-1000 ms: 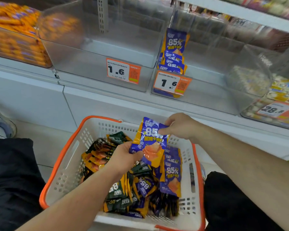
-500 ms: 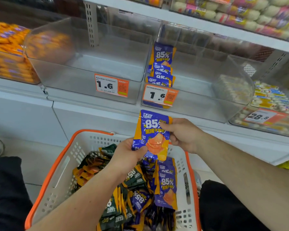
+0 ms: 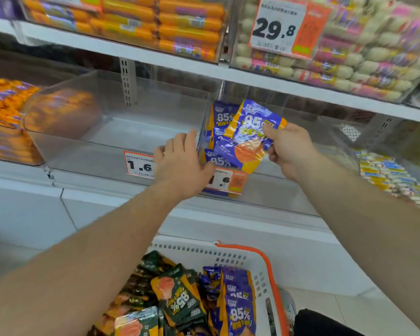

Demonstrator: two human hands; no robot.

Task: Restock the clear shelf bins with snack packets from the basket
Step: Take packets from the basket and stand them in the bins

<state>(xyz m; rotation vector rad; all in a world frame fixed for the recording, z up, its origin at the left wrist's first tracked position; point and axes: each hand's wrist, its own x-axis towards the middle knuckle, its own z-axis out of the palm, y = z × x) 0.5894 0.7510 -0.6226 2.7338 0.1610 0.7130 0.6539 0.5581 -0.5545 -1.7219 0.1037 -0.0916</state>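
At centre frame, my right hand [image 3: 290, 151] pinches a purple snack packet [image 3: 249, 135], tilted, over the front of the clear bin [image 3: 301, 190], where more purple packets [image 3: 220, 122] stand at its left end. My left hand [image 3: 182, 166], fingers straight, rests on the bin's left front corner. Bottom centre, the basket [image 3: 260, 265] holds green and purple packets.

The basket [image 3: 260, 267] sat at six o'clock, below the shelf bins. The held packet [image 3: 249, 139] hung at twelve before the right bin [image 3: 301, 190], the left bin [image 3: 83, 151] lying at ten o'clock.
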